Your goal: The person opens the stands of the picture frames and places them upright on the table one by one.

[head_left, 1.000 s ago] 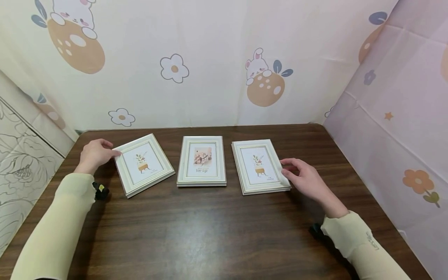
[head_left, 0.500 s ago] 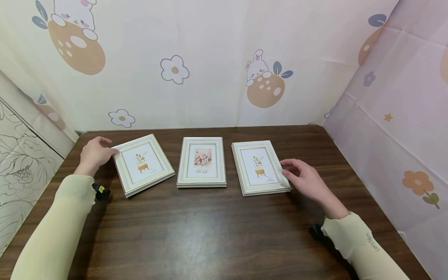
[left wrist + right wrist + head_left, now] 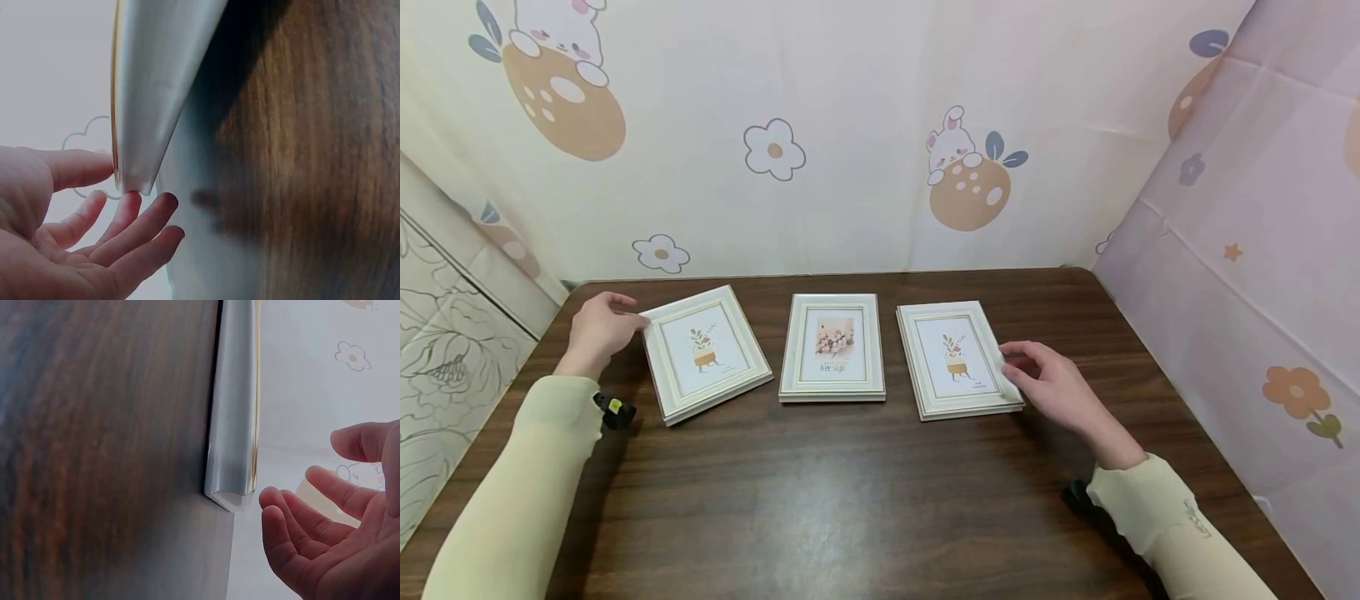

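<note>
Three white picture frames lie in a row, face up. My left hand (image 3: 601, 331) pinches the far left corner of the left picture frame (image 3: 658, 373), which is turned askew. In the left wrist view, the thumb (image 3: 84, 169) lies against the frame's face and fingertips sit at its corner. That frame (image 3: 153, 94) stands at an angle to the tabletop, with a dark wedge between them. On the other side my right hand (image 3: 1051, 383) hovers beside the right picture frame (image 3: 914, 367), fingers loosely bent. The right wrist view shows its fingers apart from that frame (image 3: 232, 406). Between them is the middle picture frame (image 3: 874, 350).
The dark wooden table (image 3: 820, 500) reaches back to a patterned curtain (image 3: 850, 208) with rabbits and flowers. A second curtain (image 3: 1225, 317) hangs along the right side. A panel with line-drawn flowers (image 3: 445, 375) stands at the left edge.
My left hand has shifted slightly to the left, and the left picture frame has turned a little with it. The right hand and the other two frames hold nearly still.
</note>
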The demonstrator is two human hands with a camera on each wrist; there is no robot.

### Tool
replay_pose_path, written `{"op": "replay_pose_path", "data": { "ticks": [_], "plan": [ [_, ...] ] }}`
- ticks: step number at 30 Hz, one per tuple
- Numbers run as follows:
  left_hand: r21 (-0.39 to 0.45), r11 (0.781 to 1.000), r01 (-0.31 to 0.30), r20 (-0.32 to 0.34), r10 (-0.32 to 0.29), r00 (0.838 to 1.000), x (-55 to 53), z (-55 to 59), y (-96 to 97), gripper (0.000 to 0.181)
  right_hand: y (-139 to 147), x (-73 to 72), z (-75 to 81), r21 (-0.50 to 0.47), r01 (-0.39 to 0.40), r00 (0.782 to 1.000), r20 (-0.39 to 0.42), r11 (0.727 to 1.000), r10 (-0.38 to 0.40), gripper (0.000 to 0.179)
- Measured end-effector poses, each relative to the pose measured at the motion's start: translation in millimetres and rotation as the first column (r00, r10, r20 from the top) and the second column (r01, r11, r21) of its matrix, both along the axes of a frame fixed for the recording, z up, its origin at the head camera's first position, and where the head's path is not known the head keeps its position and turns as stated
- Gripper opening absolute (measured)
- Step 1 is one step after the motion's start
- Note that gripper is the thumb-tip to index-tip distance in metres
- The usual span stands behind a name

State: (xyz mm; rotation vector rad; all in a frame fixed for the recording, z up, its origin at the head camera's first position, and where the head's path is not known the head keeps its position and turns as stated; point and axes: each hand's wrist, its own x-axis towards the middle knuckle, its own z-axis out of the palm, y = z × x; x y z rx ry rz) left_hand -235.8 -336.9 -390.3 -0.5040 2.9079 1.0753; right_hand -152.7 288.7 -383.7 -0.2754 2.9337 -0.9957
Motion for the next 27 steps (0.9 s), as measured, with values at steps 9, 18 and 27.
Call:
{"op": "replay_pose_path", "data": {
  "ticks": [9,18,27],
  "plan": [
    [0.075,0.996,-0.040,-0.059,0.044,0.997,-0.8,-0.6,2.0,0.048,2.2,0.0,-3.8,0.001,-0.006,1.000,-0.015,1.000,0.006,0.036],
    [0.283,0.959,-0.014,-0.098,0.044,0.994,-1.1,4.0,2.5,0.049,-0.3,1.8,-2.3,-0.002,-0.013,1.000,-0.019,1.000,0.013,0.038],
    [0.363,0.932,-0.017,-0.084,0.051,0.995,-0.7,6.1,1.6,0.054,-10.2,7.5,5.4,0.001,-0.053,0.997,-0.050,0.999,0.053,0.037]
  ]
}}
